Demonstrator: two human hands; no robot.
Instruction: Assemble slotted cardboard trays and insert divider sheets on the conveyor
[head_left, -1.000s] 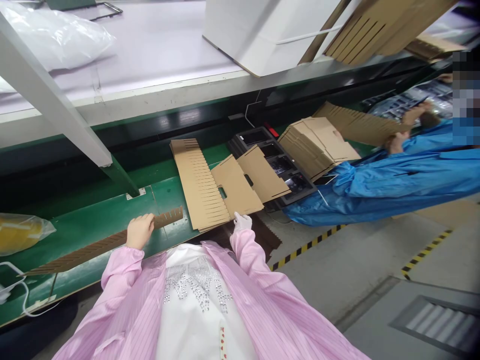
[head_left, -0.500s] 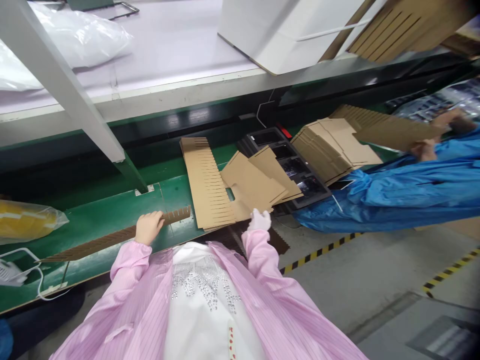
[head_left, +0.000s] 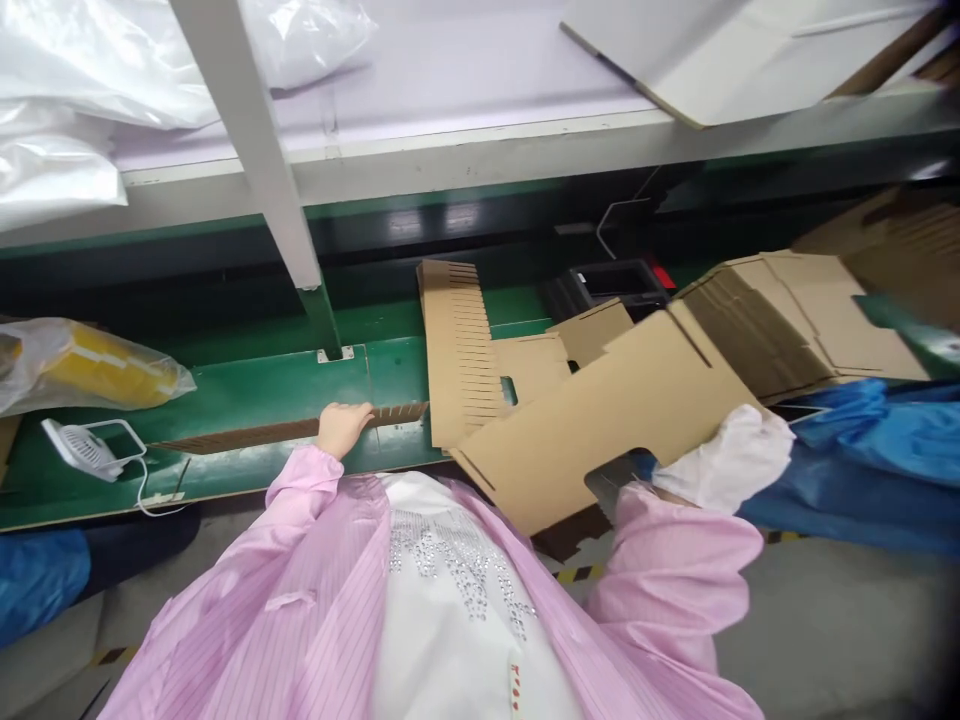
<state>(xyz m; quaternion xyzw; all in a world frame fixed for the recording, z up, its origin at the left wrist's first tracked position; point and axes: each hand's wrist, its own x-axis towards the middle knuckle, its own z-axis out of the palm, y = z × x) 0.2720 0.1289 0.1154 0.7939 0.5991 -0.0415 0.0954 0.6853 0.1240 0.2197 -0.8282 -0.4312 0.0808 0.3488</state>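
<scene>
My left hand, bare, is closed around the upper edge of a long slotted cardboard strip that stands on edge on the green bench. My right hand, in a white glove, grips the right end of a large cardboard sheet with a cut-out in its lower edge. The sheet is tilted up over other cardboard pieces, and its near corner hangs by my front. Between my hands lies a stack of slotted cardboard strips. A smaller flat cardboard piece lies partly under the raised sheet.
A white fan and a bagged yellow item lie at left on the green bench. A black tray and stacked cardboard stand right, near a co-worker's blue sleeve. A post rises ahead.
My right hand has moved right and lifted the large cardboard sheet off the pile. My left hand still holds the slotted strip. The view has swung left.
</scene>
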